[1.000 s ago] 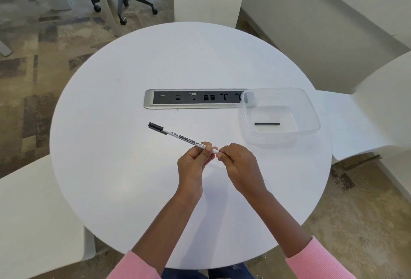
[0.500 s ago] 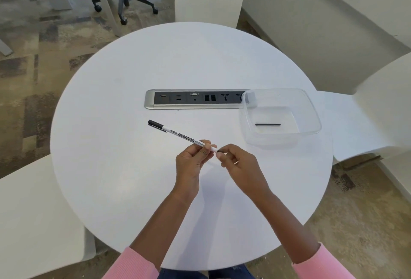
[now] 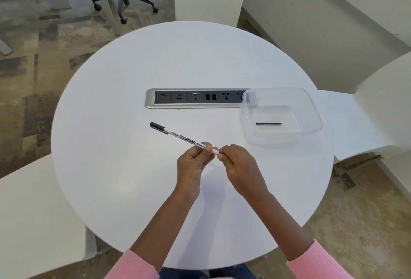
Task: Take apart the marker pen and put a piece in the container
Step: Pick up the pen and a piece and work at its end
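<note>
Little has changed in the last second: the left hand (image 3: 195, 158) still grips the marker (image 3: 184, 139) above the table (image 3: 133, 189) while the right hand (image 3: 235, 163) pinches its near end, not yet freed for the container (image 3: 311, 109), which already holds a strip (image 3: 268, 123).

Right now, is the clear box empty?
No, a thin black stick lies flat on the bottom of the clear box.
</note>
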`<state>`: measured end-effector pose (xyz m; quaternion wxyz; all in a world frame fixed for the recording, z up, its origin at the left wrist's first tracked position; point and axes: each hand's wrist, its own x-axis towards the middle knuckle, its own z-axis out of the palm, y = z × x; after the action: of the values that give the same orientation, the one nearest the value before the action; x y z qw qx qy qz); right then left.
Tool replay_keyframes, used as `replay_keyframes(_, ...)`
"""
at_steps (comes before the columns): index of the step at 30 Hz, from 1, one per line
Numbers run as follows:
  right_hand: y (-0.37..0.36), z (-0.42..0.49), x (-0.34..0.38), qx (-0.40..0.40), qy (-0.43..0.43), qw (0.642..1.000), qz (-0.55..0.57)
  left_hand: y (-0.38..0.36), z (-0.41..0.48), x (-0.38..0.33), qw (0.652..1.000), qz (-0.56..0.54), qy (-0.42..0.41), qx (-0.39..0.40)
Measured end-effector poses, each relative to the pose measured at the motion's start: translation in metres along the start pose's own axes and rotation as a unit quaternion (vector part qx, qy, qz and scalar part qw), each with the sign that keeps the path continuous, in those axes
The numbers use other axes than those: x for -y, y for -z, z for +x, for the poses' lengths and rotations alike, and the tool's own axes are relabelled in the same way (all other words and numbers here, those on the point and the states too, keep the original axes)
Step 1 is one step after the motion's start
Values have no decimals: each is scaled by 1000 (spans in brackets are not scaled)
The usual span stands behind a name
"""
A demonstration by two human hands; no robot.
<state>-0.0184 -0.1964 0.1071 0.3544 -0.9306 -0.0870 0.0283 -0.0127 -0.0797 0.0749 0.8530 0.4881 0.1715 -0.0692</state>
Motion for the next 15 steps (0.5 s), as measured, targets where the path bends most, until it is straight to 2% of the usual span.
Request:
replay_keyframes(4, 3, 1, -1, 36, -104, 985, 133, 0, 1, 1, 1000, 16, 6, 0)
replay_keyframes(8, 3, 0, -2, 59, -125, 979, 148, -1, 0, 1, 1000, 24, 2, 2)
replay_keyframes(15, -4, -7, 2, -106, -33, 986, 122, -3, 2, -4, 1000, 2, 0, -8)
